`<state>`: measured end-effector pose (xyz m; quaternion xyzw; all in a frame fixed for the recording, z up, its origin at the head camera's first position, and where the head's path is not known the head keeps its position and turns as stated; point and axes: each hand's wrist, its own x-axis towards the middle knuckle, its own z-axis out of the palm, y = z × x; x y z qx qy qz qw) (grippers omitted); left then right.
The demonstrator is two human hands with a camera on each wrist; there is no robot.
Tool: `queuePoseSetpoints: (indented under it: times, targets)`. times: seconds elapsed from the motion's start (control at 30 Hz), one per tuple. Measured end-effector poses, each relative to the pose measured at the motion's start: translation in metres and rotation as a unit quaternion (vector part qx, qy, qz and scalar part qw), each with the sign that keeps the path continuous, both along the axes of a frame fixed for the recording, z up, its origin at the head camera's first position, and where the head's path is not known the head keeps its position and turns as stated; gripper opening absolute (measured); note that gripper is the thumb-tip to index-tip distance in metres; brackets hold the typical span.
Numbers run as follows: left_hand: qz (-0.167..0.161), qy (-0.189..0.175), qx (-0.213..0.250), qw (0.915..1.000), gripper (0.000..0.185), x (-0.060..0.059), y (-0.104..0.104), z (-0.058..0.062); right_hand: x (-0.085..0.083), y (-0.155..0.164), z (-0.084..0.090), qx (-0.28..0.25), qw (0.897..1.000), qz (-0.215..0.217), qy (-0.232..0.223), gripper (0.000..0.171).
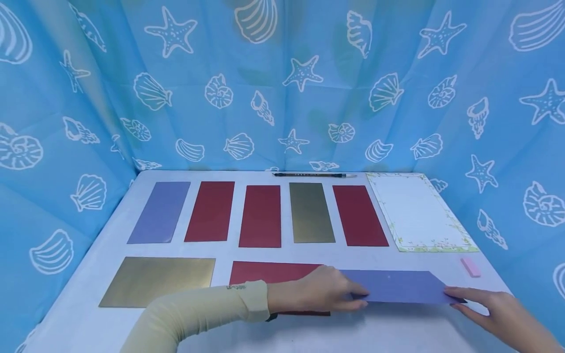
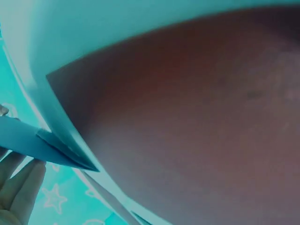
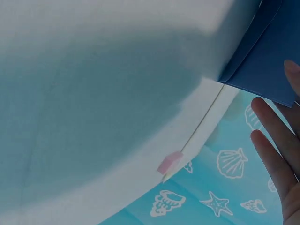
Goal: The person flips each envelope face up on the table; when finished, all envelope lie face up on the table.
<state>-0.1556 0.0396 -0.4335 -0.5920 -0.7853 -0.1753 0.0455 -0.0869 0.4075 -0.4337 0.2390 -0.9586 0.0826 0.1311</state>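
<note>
A purple envelope [image 1: 397,287] is lifted a little off the white table [image 1: 397,328] near its front edge. My left hand [image 1: 363,298] pinches its left end, and my wrist lies over a dark red envelope [image 1: 269,273]. My right hand [image 1: 452,295] holds the right corner, fingers [image 3: 276,145] straight beneath it and the thumb on top. In the left wrist view the purple envelope [image 2: 23,140] shows edge-on above my fingers [image 2: 18,187], beside the red envelope [image 2: 197,131]. The right wrist view catches its blue-looking corner [image 3: 267,61].
A gold envelope [image 1: 159,279] lies front left. The back row holds a purple envelope [image 1: 160,212], two red ones [image 1: 210,211] [image 1: 261,215], a gold one [image 1: 311,212] and another red [image 1: 359,215]. Bordered letter paper [image 1: 419,211], a pen [image 1: 313,174] and a pink eraser [image 1: 470,267] lie to the right.
</note>
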Motion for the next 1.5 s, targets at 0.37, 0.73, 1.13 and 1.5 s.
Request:
queuePoseSetpoints:
  times: [0.37,0.73,1.13,1.5]
  targets:
    - [0.015,0.064,0.069,0.9955,0.021,-0.007,0.002,0.013,-0.006,0.000,0.014,-0.013,0.996,0.020,0.084,0.026]
    - [0.032,0.061,0.095,0.9931,0.019,-0.021,0.003,0.028,-0.016,0.008,0.021,-0.102,0.988,0.020,0.110,0.021]
    - [0.032,-0.029,0.118,0.9920,0.018,-0.030,0.003,0.030,-0.021,0.010,0.036,-0.113,0.993,-0.015,0.003,0.036]
    - [0.084,-0.044,0.051,0.9942,0.045,-0.036,0.002,0.022,-0.030,0.009,0.026,-0.111,0.993,-0.024,0.014,0.034]
